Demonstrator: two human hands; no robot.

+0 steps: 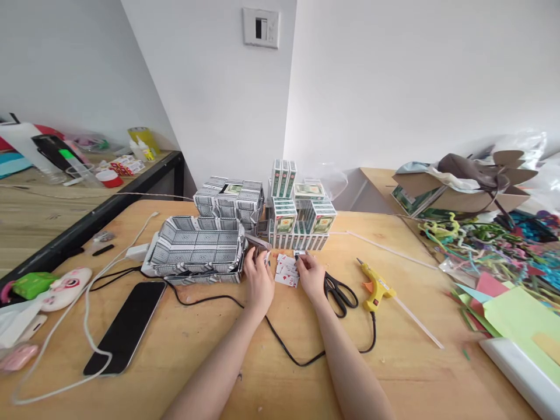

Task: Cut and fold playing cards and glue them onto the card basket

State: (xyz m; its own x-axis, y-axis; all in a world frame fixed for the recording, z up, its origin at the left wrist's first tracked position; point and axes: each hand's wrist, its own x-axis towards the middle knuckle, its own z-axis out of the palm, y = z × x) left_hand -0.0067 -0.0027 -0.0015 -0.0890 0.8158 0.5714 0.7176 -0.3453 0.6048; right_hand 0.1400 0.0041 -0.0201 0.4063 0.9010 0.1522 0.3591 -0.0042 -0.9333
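Several playing cards (287, 272) lie loose and flat on the wooden table (188, 344), between both hands, not yet joined. The right hand (311, 276) pinches a small card (298, 254); the left hand (259, 279) is curled, its grasp I cannot tell. Beside it, the angular tray (199, 244) of patterned cards looks mostly assembled. Rightward rest black scissors (338, 290) and a yellow plastic glue gun (377, 288).
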